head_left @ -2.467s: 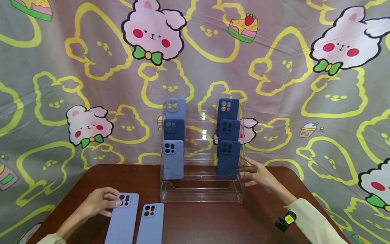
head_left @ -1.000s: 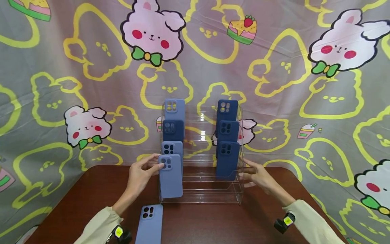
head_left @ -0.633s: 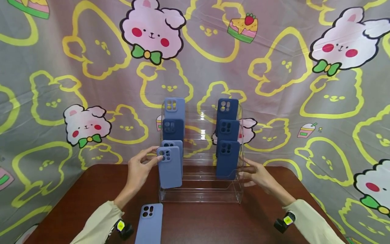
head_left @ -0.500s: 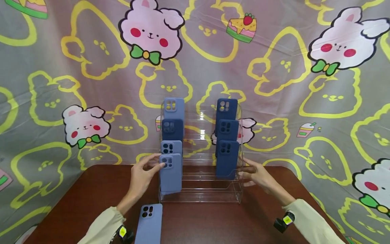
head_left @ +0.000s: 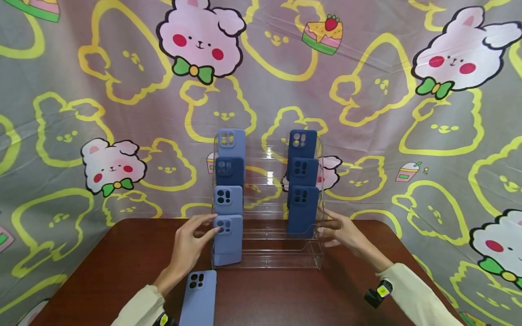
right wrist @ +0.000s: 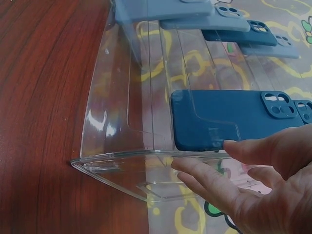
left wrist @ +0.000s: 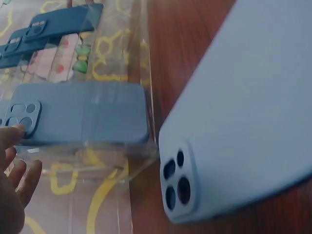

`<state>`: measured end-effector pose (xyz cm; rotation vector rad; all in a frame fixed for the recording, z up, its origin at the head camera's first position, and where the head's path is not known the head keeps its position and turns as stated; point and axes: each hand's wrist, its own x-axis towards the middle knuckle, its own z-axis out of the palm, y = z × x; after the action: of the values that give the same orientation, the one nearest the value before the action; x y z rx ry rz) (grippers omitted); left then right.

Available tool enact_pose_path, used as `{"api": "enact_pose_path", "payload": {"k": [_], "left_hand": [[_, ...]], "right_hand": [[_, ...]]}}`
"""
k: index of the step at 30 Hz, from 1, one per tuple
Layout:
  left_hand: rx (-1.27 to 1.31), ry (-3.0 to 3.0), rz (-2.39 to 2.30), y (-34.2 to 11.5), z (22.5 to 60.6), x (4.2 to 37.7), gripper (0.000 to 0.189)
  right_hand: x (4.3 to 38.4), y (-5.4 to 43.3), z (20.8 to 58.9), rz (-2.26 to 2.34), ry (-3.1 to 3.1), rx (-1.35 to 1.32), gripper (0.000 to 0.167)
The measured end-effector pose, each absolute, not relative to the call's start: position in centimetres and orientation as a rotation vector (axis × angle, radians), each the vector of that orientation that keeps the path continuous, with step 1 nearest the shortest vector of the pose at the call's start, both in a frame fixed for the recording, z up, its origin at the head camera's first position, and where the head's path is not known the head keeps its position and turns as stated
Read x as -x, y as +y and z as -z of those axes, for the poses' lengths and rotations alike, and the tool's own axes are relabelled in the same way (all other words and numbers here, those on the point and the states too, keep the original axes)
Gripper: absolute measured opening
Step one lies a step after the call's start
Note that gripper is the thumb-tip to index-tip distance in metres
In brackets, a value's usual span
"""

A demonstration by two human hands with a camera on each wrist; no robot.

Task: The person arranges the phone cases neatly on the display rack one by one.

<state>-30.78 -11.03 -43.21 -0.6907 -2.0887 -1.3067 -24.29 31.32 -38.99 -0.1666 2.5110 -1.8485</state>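
Observation:
In the head view my left hand [head_left: 189,244] pinches a light blue phone case [head_left: 228,246] by its upper left corner, beside the camera cutouts. This case stands at the lowest front tier of a clear acrylic display rack [head_left: 265,261]; in the left wrist view the fingertips [left wrist: 17,130] are right at its camera cutouts. My right hand [head_left: 344,233] touches the rack's right side with fairly straight fingers. In the right wrist view, its thumb lies near the edge by a dark blue phone case [right wrist: 219,117].
Another light blue phone case [head_left: 199,299] lies on the brown table [head_left: 265,299] below my left forearm. Several light and dark blue cases, such as the top left case [head_left: 236,147] and top right case [head_left: 307,147], stand in the tiers. A patterned cloth [head_left: 355,117] hangs behind.
My left hand has lifted a light blue case from the table at left, carried it right to the rack and lowered it at the bottom tier. My right hand has stayed at the rack's side.

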Motion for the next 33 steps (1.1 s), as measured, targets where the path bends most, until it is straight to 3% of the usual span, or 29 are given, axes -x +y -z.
{"api": "enact_pose_path", "payload": {"k": [21,33], "left_hand": [[0.76,-2.167,1.272,-12.5,43.8,31.1,0.057],[0.609,-2.359,1.52,-14.9,43.6,30.5,0.068]], "right_hand": [[24.3,31.3,39.1,1.858,2.51,0.195,0.076],[24.2,31.2,39.0,1.846,2.515,0.17,0.078]]}}
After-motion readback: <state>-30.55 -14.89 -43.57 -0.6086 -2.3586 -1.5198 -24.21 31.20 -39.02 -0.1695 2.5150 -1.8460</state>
